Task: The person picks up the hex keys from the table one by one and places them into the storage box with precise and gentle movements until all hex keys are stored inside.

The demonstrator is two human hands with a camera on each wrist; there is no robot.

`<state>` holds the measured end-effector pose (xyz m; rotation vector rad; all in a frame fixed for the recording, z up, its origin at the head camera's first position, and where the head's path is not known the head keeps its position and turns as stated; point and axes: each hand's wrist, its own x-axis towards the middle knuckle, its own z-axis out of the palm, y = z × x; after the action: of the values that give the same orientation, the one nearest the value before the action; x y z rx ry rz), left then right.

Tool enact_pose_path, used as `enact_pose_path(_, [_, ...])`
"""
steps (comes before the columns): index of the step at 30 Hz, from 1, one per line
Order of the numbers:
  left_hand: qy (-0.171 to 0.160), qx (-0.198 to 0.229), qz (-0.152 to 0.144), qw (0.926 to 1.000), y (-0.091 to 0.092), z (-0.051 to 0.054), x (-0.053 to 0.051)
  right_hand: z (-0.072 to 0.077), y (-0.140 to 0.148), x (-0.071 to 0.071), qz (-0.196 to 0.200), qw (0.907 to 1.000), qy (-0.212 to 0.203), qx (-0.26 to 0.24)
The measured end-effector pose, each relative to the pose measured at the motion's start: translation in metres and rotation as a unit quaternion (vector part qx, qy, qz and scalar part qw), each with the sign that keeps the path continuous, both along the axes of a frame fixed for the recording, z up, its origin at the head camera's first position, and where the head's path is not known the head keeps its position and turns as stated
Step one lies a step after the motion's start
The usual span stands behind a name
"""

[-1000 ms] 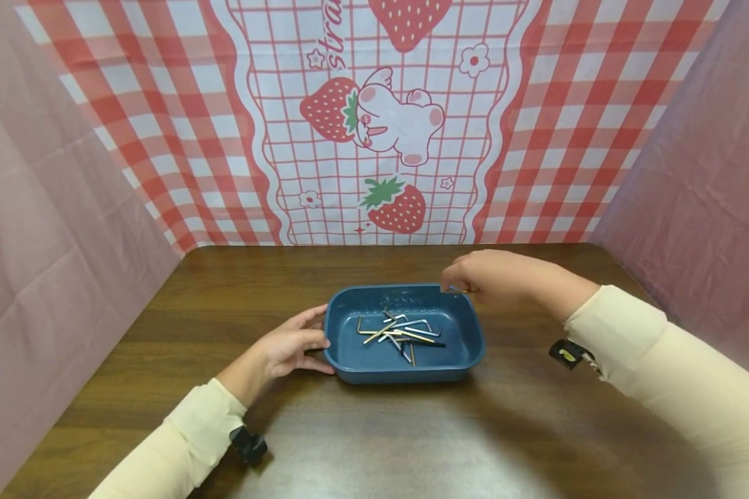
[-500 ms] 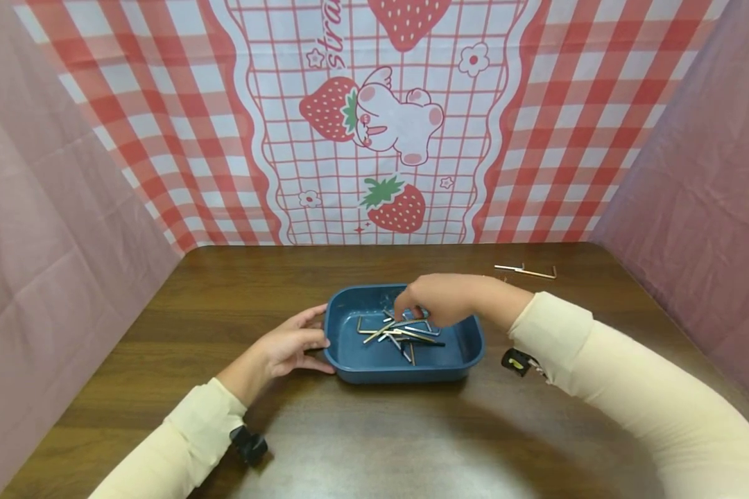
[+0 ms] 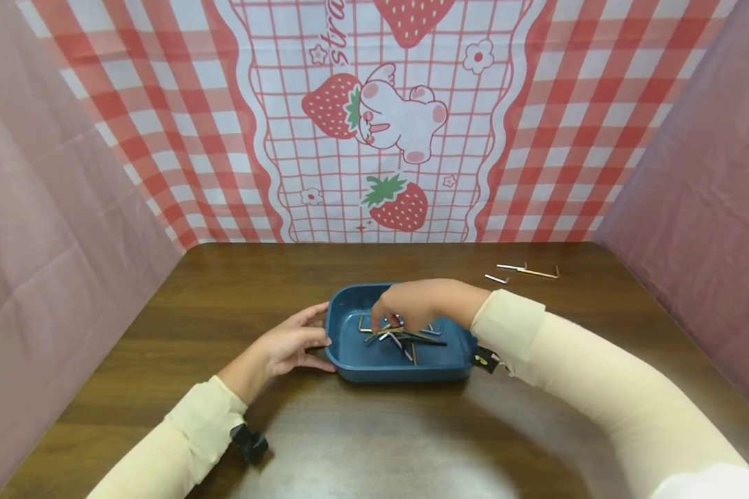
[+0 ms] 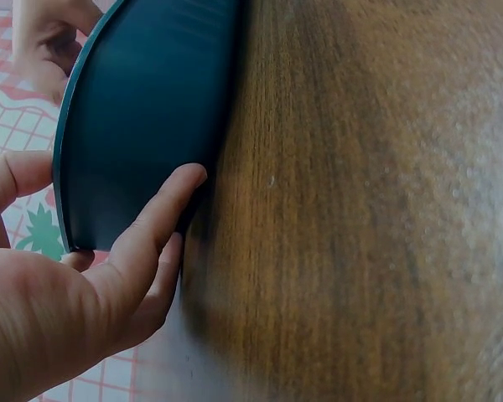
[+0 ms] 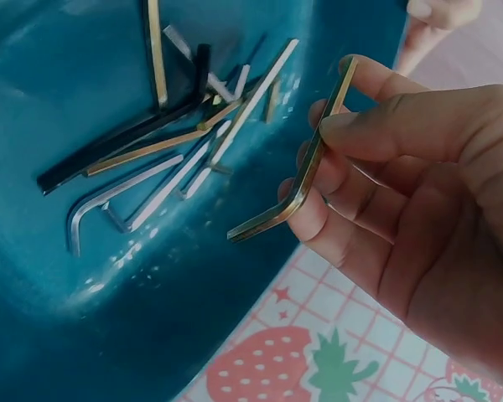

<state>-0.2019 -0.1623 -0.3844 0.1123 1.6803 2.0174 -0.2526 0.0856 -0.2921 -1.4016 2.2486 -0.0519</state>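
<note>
A blue plastic bin (image 3: 406, 375) sits on the table with a loose pile of hex keys (image 3: 406, 346) in it, silver, gold and black. My left hand (image 3: 290, 346) rests spread against the bin's left end, its fingertips touching rim and outer wall (image 4: 142, 109). Reaching over the far rim, my right hand (image 3: 412, 303) is inside the bin above the pile. In the right wrist view it pinches a gold hex key (image 5: 306, 167) between thumb and fingers, short arm pointing down-left. Beside that key lie a black hex key (image 5: 117, 142) and several silver ones (image 5: 256, 100).
On the table behind and right of the bin lie a small silver hex key (image 3: 496, 278), another silver one (image 3: 508, 267) and a longer gold one (image 3: 539, 273). A checked strawberry cloth (image 3: 387, 159) hangs at the table's far edge, with pink drapes (image 3: 693, 180) at both sides.
My right hand has moved left from the bin's far right corner into the bin, and now pinches a gold hex key. Hex keys it covered now show at the back right. Left hand unmoved.
</note>
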Motion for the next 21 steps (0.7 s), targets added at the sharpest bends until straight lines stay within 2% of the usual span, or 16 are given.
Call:
enact_pose_path(12, [-0.001,0.002,0.005,1.0000,0.000,0.001,0.000,-0.018,0.007,-0.027,-0.051,0.9979,0.022,0.033])
enact_pose_path(21, [0.002,-0.003,0.002,1.0000,0.000,0.001,-0.001,-0.019,0.018,-0.039,-0.109,0.9931,-0.006,0.044])
